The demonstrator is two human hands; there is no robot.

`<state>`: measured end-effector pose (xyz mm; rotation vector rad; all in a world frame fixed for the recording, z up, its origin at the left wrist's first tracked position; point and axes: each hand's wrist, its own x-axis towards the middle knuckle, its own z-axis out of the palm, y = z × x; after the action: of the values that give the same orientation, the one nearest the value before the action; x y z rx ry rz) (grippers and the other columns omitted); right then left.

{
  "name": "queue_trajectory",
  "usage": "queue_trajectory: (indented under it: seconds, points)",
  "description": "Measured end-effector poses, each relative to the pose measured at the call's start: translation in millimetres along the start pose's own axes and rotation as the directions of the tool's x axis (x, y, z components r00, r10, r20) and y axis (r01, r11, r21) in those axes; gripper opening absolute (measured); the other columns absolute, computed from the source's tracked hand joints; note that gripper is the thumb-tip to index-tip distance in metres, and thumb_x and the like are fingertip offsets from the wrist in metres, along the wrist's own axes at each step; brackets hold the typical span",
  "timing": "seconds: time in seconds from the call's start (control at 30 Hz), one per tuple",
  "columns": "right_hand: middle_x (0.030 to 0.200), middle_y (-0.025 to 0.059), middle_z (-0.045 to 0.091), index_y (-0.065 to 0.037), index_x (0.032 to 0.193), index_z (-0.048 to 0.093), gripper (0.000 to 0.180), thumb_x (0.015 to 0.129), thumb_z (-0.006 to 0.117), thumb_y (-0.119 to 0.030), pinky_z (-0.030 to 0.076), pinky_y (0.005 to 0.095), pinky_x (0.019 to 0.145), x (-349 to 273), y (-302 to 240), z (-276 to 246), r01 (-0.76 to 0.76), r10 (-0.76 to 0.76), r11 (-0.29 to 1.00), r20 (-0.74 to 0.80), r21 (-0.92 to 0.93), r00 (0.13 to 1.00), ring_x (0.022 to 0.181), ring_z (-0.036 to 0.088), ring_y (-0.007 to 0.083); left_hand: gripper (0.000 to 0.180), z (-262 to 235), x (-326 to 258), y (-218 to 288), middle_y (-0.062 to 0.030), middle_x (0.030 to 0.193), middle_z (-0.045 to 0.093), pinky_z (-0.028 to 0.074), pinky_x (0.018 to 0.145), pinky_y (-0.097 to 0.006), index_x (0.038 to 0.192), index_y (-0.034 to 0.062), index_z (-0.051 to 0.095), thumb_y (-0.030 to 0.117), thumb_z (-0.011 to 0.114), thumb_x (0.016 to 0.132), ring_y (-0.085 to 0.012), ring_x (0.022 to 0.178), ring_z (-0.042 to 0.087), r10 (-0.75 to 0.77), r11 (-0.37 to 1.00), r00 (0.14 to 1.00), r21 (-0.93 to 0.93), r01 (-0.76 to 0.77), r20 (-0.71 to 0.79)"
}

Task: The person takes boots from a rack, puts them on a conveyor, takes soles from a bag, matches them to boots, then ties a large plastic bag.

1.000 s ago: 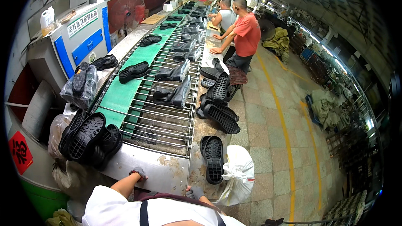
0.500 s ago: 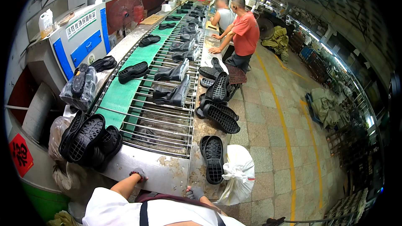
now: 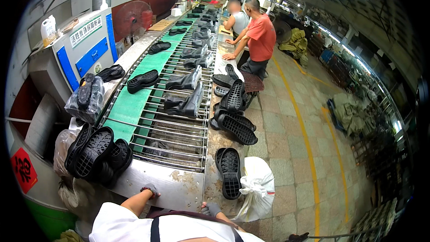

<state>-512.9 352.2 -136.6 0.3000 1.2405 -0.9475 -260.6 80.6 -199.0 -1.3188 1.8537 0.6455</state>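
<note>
My left hand, in a grey fingerless glove, is at the near edge of the metal table end, its fingers curled against it. A similar glove covers my right hand, closed at the same edge farther right. Neither hand holds a loose item. Left of my left hand stands a cluster of black shoe soles. Beyond my right hand lies a pair of black soles. Ahead, the roller conveyor carries black boots with clear wrapping at their tops, and a black sole on its green belt.
A white sack stands by the table's right side. More soles are heaped along the right ledge. A person in a red shirt and another person are at the line's right. A blue-and-white cabinet stands left.
My view has shifted slightly, so most things sit a little lower. Both hands stay at the table's edge, and the boots and soles keep nearly the same places.
</note>
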Motion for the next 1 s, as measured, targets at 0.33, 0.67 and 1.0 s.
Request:
queue_trajectory:
  seconds: [0.33,0.67,1.0]
  points:
    - [0.053,-0.0024,0.037,-0.006,0.081,0.049,0.025,0.093,0.05,-0.029,0.024,0.0224,0.036,17.3,6.1,-15.3,-0.011,0.009,1.0,0.076,0.025,0.997,0.04,0.03,0.0074,0.055,22.2,36.8,-11.4,-0.0125,0.087,0.069,0.052,0.073,-0.038,0.091,0.0063,0.071,0.057,0.071,0.069,-0.0239,0.081,0.066,0.063,0.998,0.998,-0.014,-0.063,0.026]
    - [0.054,0.0015,0.041,-0.005,0.082,0.05,0.025,0.093,0.052,-0.027,0.026,0.0243,0.036,16.4,6.9,-9.2,0.026,-0.028,0.999,-0.055,-0.024,0.998,0.041,0.031,0.009,0.052,-11.1,-17.9,3.8,-0.0129,0.082,0.068,0.052,0.07,-0.038,0.085,0.004,0.071,0.054,0.069,0.072,-0.0252,0.077,0.067,0.061,0.998,0.997,0.003,-0.06,-0.039]
    - [0.057,0.0026,0.044,-0.004,0.086,0.05,0.025,0.093,0.051,-0.028,0.027,0.0236,0.037,25.0,7.6,-20.2,-0.011,0.01,1.0,0.055,0.025,0.998,0.042,0.034,0.0092,0.048,-20.7,-30.6,4.9,-0.0122,0.079,0.068,0.053,0.068,-0.037,0.087,0.0035,0.07,0.049,0.073,0.07,-0.0231,0.073,0.067,0.025,0.994,0.999,-0.105,-0.028,-0.027]
